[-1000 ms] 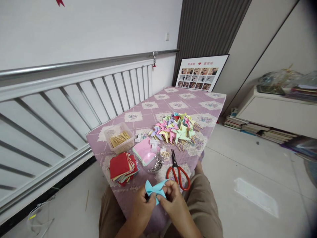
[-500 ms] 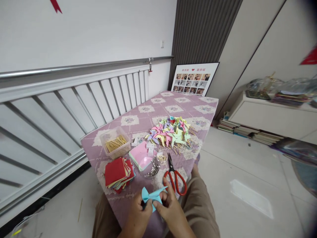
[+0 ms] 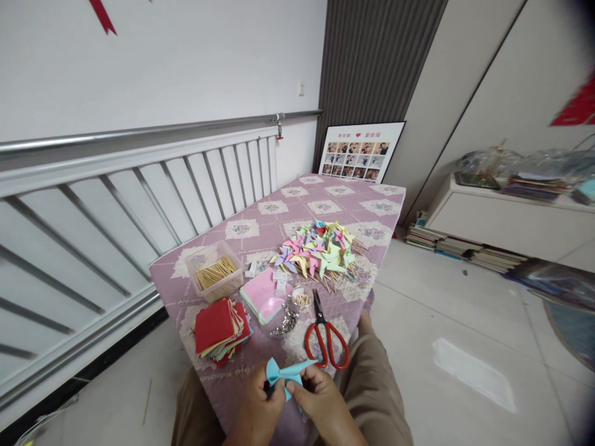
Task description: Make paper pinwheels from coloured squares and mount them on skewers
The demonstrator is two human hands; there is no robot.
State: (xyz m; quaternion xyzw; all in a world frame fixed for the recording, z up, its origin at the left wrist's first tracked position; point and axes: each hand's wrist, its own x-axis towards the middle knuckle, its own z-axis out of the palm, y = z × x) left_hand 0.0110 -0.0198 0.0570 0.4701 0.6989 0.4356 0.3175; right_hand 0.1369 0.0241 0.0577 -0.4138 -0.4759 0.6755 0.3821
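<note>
Both hands meet at the near edge of a table covered in a purple patterned cloth. A light blue folded paper piece is pinched between my left hand and my right hand, fingers closed on it from either side. Just beyond my right hand lie red-handled scissors. A stack of coloured paper squares, red on top, sits ahead of my left hand.
A clear tub of wooden sticks, a pink paper stack, small clear dishes with pins and a heap of finished paper pinwheels lie on the table. A white railing runs along the left. A framed photo board leans at the far end.
The view has shifted slightly, so the table sits a little further left and higher. My hands keep working the blue paper, which has dropped lower in the picture.
</note>
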